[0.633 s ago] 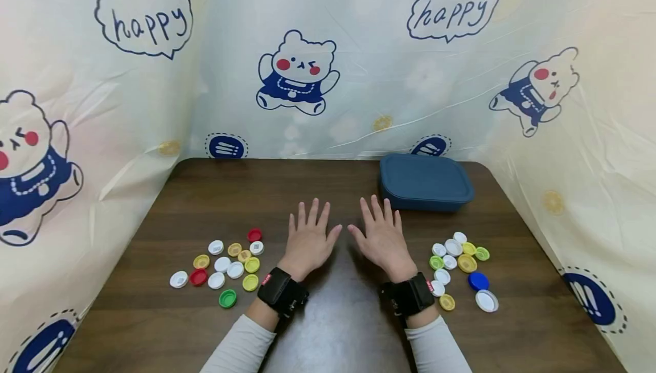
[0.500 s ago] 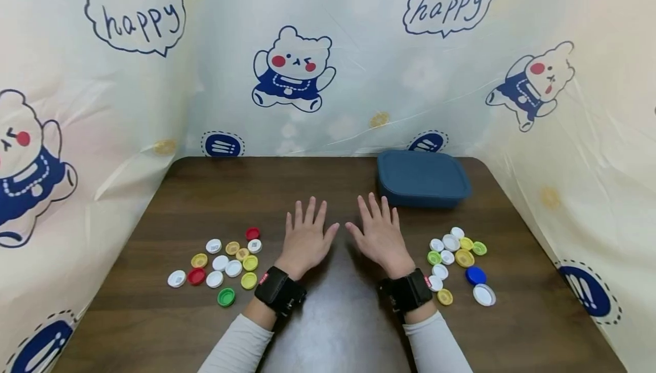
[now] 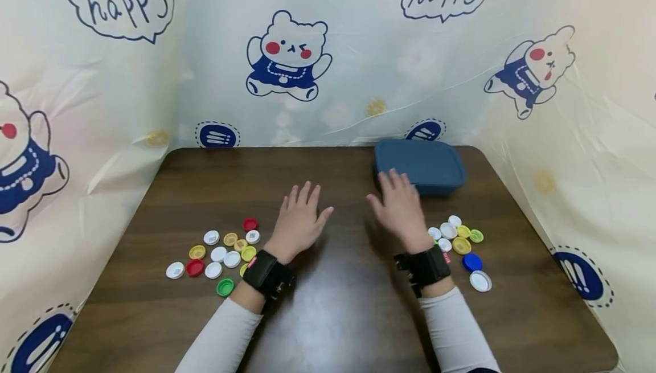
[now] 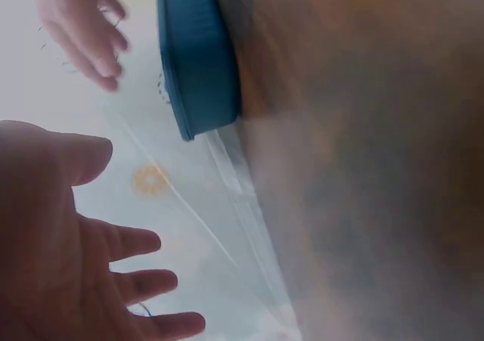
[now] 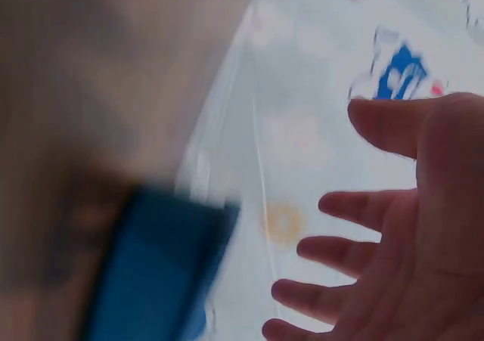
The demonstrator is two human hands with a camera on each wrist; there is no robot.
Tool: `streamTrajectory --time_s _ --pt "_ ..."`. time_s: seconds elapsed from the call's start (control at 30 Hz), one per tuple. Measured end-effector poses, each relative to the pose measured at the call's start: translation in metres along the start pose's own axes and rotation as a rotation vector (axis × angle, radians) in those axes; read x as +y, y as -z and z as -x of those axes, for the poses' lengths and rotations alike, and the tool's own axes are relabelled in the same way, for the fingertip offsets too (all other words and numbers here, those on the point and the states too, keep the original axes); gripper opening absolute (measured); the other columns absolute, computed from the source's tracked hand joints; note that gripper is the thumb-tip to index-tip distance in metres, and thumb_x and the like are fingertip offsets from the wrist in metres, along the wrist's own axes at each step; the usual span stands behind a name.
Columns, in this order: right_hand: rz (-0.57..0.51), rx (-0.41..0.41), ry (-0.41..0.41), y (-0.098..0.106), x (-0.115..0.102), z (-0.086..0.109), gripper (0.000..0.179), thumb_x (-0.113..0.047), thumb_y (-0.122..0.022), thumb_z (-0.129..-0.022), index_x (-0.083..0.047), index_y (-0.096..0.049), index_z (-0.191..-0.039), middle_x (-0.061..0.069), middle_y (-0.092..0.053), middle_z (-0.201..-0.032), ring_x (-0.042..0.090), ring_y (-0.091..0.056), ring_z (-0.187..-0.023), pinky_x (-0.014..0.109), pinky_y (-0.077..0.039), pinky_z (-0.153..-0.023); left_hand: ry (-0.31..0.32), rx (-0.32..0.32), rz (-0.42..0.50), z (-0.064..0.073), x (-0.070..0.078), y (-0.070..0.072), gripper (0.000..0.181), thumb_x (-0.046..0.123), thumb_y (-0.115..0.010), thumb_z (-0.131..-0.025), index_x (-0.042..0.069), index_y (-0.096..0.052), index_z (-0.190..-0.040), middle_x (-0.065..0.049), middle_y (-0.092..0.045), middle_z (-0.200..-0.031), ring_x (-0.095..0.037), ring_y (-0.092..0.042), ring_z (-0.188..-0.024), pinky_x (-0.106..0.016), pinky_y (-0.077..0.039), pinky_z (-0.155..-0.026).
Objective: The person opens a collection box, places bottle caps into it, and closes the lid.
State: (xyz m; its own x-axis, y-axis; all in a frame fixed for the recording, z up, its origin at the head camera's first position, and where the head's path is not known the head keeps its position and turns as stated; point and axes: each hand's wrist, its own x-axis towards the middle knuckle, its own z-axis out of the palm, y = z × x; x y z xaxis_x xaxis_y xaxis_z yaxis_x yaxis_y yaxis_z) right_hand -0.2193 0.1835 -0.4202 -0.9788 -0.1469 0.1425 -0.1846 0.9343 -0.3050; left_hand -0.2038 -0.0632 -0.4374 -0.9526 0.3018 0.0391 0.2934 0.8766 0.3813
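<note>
Raised above the wooden table, my left hand (image 3: 297, 222) has its fingers spread and holds nothing. It is to the right of a loose group of plastic bottle caps, among them a red cap (image 3: 195, 268), a green cap (image 3: 225, 287) and several white and yellow ones. My right hand (image 3: 401, 208), fingers straight and bare of any object, hovers before a blue lidded box (image 3: 422, 162). In the head view its fingertips overlap the box's near left corner. A second group, with a blue cap (image 3: 472, 262) and a white cap (image 3: 480, 281), lies right of it, partly hidden by my wrist.
A printed curtain (image 3: 348, 77) with bears surrounds the table (image 3: 328, 316) at the back and on both sides. The box stands at the back right of the table, near the curtain. A black camera band (image 3: 269, 274) is on each wrist.
My right hand has lifted and moved right, toward the box. My left hand has also risen and shifted slightly left. The head view has tilted down a little.
</note>
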Motion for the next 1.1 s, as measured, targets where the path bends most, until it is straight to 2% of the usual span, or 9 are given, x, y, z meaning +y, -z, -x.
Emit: streamTrajectory --time_s 0.13,0.23,0.4,0.53,0.7,0.8,0.97,1.1 --pt "-0.007 0.056 -0.073 0.028 0.043 -0.018 0.064 -0.037 -0.053 -0.104 0.002 -0.037 -0.153 0.030 -0.027 -0.159 0.053 -0.022 -0.146 0.069 -0.019 -0.116 -0.061 -0.003 -0.040 -0.034 0.020 -0.002 0.068 0.052 -0.035 -0.107 0.008 -0.030 -0.159 -0.018 -0.024 -0.165 -0.042 -0.019 -0.152 -0.057 -0.022 -0.121" --pt "-0.018 0.051 -0.129 0.038 0.072 -0.027 0.065 -0.036 -0.051 -0.105 0.004 -0.035 -0.153 0.033 -0.025 -0.159 0.054 -0.021 -0.146 0.069 -0.018 -0.116 -0.087 -0.032 -0.097 -0.061 0.040 -0.006 0.068 0.054 -0.033 -0.107 0.010 -0.030 -0.159 -0.016 -0.025 -0.165 -0.040 -0.021 -0.152 -0.055 -0.024 -0.121" --pt "-0.021 0.037 -0.201 0.038 0.111 -0.036 0.066 -0.037 -0.047 -0.107 0.006 -0.030 -0.154 0.034 -0.021 -0.160 0.052 -0.020 -0.147 0.069 -0.016 -0.116 -0.116 -0.086 -0.156 -0.101 0.070 -0.019 0.068 0.055 -0.033 -0.107 0.012 -0.029 -0.160 -0.013 -0.024 -0.166 -0.038 -0.022 -0.152 -0.052 -0.026 -0.121" --pt "-0.025 0.017 -0.232 0.036 0.133 -0.040 0.068 -0.038 -0.044 -0.107 0.006 -0.026 -0.155 0.034 -0.019 -0.160 0.053 -0.017 -0.147 0.070 -0.014 -0.116 -0.132 -0.111 -0.181 -0.126 0.088 -0.033 0.068 0.055 -0.032 -0.106 0.015 -0.027 -0.161 -0.011 -0.022 -0.167 -0.036 -0.020 -0.153 -0.051 -0.025 -0.122" --pt "-0.014 -0.015 -0.259 0.034 0.154 -0.046 0.067 -0.038 -0.041 -0.108 0.009 -0.026 -0.154 0.037 -0.018 -0.159 0.055 -0.016 -0.146 0.071 -0.014 -0.115 -0.112 -0.142 -0.171 -0.149 0.102 -0.050 0.067 0.055 -0.031 -0.107 0.016 -0.026 -0.161 -0.010 -0.020 -0.168 -0.035 -0.019 -0.153 -0.049 -0.025 -0.122" --pt "-0.012 -0.039 -0.284 0.033 0.164 -0.051 0.068 -0.037 -0.040 -0.108 0.011 -0.025 -0.153 0.038 -0.017 -0.158 0.056 -0.017 -0.145 0.071 -0.015 -0.115 -0.075 -0.146 -0.136 -0.158 0.107 -0.057 0.067 0.054 -0.034 -0.107 0.017 -0.026 -0.162 -0.009 -0.019 -0.168 -0.034 -0.020 -0.153 -0.048 -0.028 -0.121" --pt "-0.027 -0.072 -0.330 0.031 0.174 -0.060 0.069 -0.036 -0.040 -0.107 0.011 -0.023 -0.154 0.038 -0.016 -0.158 0.057 -0.019 -0.143 0.071 -0.020 -0.113 -0.018 -0.125 -0.091 -0.171 0.109 -0.067 0.066 0.051 -0.037 -0.107 0.018 -0.024 -0.162 -0.008 -0.012 -0.170 -0.033 -0.024 -0.152 -0.047 -0.035 -0.117" --pt "-0.031 -0.097 -0.323 0.034 0.175 -0.067 0.066 -0.034 -0.039 -0.108 0.011 -0.023 -0.154 0.039 -0.015 -0.157 0.059 -0.019 -0.142 0.071 -0.023 -0.112 0.011 -0.107 -0.029 -0.179 0.107 -0.069 0.065 0.049 -0.039 -0.107 0.018 -0.024 -0.162 -0.008 -0.007 -0.170 -0.032 -0.027 -0.150 -0.047 -0.040 -0.113"
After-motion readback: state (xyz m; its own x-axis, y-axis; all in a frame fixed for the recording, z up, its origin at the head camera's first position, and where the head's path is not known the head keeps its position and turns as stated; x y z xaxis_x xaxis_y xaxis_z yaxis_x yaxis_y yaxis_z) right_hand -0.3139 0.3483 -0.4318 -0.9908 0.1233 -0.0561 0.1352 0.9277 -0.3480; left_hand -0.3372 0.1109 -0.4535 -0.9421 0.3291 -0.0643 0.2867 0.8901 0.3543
